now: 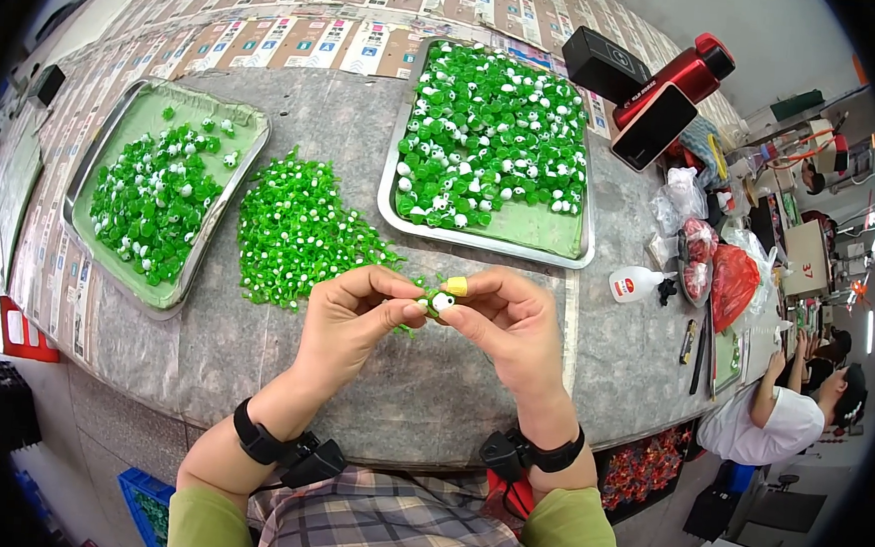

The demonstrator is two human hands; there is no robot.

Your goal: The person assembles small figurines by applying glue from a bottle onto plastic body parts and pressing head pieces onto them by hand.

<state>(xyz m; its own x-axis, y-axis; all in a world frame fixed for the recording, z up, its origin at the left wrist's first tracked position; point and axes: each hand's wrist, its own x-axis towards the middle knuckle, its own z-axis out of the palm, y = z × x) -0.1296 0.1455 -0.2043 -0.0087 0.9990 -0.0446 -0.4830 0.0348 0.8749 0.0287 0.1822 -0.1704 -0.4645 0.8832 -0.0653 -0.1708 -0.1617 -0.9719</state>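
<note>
Piece, green and white, sits between both hands' fingertips, over grey table. Left hand pinches its left side; right hand, yellow cover on one finger, pinches its right. Ahead-left: heap of small green-and-white parts. Left of heap, smaller tray; right, larger tray, mostly covered; both hold green-and-white pieces.

Pinching fingers cover part of a small green-and-white piece above the near side of the counter, its finer details too small to tell. Toward the counter's far right corner, a dark rectangular slab hides part of a red bottle; below, green sleeves run out of view.
</note>
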